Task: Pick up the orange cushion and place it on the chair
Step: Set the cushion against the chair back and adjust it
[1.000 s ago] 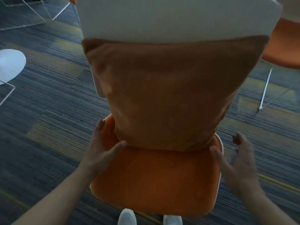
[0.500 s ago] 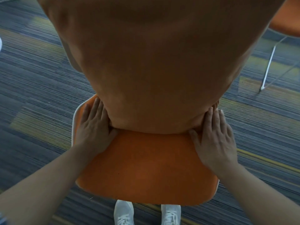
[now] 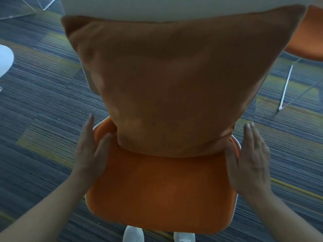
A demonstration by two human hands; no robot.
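Note:
The orange cushion [image 3: 174,81] stands upright on the chair's orange seat [image 3: 162,194], leaning against the white backrest [image 3: 174,7]. My left hand [image 3: 90,152] is flat at the seat's left edge, fingers together, just left of the cushion's lower corner. Beside the seat's right edge is my right hand [image 3: 250,161], fingers extended, a little apart from the cushion. Neither hand holds anything.
Striped grey and yellow carpet [image 3: 43,119] lies all around. A second orange chair [image 3: 307,41] with thin metal legs stands at the right. A white round seat [image 3: 5,58] shows at the left edge. My white shoes [image 3: 132,234] are under the seat's front.
Half a second ago both hands pressed the cushion's lower corners; now they have drawn back to the seat's sides. The view has pulled back, so the backrest shows again.

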